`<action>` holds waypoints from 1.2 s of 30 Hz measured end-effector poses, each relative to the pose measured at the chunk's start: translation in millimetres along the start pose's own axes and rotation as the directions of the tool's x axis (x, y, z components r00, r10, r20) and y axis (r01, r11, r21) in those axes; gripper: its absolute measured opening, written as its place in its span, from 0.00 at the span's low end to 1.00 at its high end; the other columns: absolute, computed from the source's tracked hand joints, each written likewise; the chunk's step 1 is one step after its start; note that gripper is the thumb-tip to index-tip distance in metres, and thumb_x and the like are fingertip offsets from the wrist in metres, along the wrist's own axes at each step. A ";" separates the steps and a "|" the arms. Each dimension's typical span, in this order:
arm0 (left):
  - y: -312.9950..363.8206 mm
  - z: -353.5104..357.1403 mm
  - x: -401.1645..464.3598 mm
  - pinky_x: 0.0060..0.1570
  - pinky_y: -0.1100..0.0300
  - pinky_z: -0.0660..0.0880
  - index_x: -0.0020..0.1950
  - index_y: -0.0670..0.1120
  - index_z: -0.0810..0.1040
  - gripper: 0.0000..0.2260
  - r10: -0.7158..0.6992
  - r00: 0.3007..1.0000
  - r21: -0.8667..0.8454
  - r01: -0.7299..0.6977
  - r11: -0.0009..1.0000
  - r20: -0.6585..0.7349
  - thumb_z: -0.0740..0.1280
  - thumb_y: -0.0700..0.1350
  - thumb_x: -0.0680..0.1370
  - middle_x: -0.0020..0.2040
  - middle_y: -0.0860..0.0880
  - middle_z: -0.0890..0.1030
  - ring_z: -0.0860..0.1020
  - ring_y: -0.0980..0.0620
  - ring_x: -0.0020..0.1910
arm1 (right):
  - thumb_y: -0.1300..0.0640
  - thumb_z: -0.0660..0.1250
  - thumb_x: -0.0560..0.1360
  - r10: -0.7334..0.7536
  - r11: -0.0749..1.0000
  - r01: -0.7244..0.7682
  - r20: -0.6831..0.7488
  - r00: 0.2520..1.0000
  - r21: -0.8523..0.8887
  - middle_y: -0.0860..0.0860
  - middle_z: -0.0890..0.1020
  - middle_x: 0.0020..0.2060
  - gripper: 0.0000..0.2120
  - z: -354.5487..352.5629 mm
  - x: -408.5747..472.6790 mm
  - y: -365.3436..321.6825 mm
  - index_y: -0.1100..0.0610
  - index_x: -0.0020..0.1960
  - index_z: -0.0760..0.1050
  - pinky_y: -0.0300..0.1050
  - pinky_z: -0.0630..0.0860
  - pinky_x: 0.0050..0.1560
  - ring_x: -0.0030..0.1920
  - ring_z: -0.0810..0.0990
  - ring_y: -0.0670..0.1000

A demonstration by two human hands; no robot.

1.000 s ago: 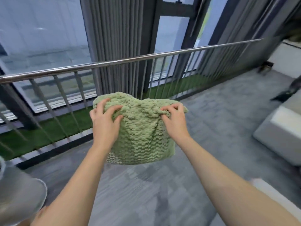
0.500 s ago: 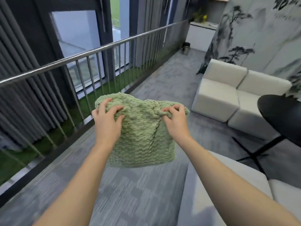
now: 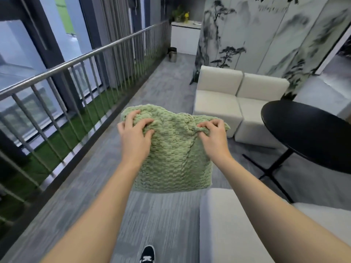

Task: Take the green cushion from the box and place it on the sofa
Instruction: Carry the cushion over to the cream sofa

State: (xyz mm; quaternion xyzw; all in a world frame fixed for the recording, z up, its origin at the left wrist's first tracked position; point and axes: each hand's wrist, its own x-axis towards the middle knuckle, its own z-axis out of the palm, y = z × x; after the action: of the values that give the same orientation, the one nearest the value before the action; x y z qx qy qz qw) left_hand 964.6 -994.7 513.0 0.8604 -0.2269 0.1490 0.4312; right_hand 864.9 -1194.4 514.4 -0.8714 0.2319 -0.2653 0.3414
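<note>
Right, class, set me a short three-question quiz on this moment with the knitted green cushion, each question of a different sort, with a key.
1. True or false: the knitted green cushion already lies on the cream two-seat sofa.
2. Multiple choice: what holds the cushion? A) left hand only B) right hand only C) both hands
3. Fill in: the round black table stands to the cushion's ____.

Key
1. False: it hangs in the air above the grey carpet.
2. C: each hand pinches the top edge.
3. Right, as the person sees it.
</note>
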 end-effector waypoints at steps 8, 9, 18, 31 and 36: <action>3.7 109.4 145.1 0.59 0.61 0.60 0.57 0.51 0.81 0.11 0.105 0.989 -0.083 -0.096 0.992 0.100 0.70 0.45 0.75 0.70 0.52 0.69 0.64 0.45 0.63 | 0.61 0.65 0.77 0.106 0.990 -0.117 -0.119 0.987 -0.084 0.53 0.67 0.52 0.07 1.8 142.3 48.1 0.54 0.52 0.79 0.34 0.60 0.42 0.48 0.68 0.49; 5.9 122.3 162.4 0.58 0.61 0.60 0.57 0.51 0.81 0.11 0.120 0.987 -0.088 -0.111 0.990 0.108 0.70 0.45 0.75 0.70 0.52 0.69 0.64 0.45 0.63 | 0.61 0.65 0.77 0.117 0.988 -0.128 -0.130 0.985 -0.085 0.53 0.67 0.53 0.07 1.8 159.4 54.1 0.53 0.52 0.78 0.34 0.60 0.42 0.49 0.68 0.49; 25.4 271.6 301.9 0.57 0.61 0.61 0.57 0.52 0.81 0.11 0.172 0.969 -0.122 -0.152 0.981 0.177 0.70 0.45 0.75 0.70 0.52 0.69 0.63 0.46 0.65 | 0.62 0.64 0.76 0.194 0.974 -0.212 -0.182 0.964 -0.082 0.52 0.67 0.53 0.08 -0.4 323.7 143.5 0.53 0.52 0.78 0.39 0.65 0.53 0.50 0.69 0.49; 80.7 502.9 492.4 0.60 0.60 0.59 0.57 0.50 0.81 0.11 0.132 0.971 -0.103 -0.113 0.988 0.201 0.70 0.44 0.75 0.70 0.50 0.69 0.63 0.45 0.65 | 0.61 0.64 0.77 0.246 0.966 -0.255 -0.146 0.958 -0.041 0.51 0.66 0.53 0.07 -22.1 590.8 295.5 0.53 0.51 0.79 0.39 0.65 0.53 0.52 0.70 0.49; 88.4 592.6 568.1 0.57 0.61 0.60 0.57 0.51 0.81 0.10 0.113 0.968 -0.118 -0.088 0.989 0.222 0.70 0.44 0.75 0.70 0.52 0.68 0.62 0.46 0.65 | 0.61 0.65 0.76 0.263 0.958 -0.277 -0.166 0.950 -0.069 0.51 0.67 0.53 0.08 -21.1 692.7 350.1 0.53 0.52 0.79 0.40 0.65 0.51 0.50 0.70 0.49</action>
State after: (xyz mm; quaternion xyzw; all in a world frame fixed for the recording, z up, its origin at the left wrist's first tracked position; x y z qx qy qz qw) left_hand 1439.1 -1669.7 483.6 0.8348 -0.3260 0.0583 0.4399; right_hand 1294.5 -1840.6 486.9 -0.8229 0.3867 -0.2719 0.3151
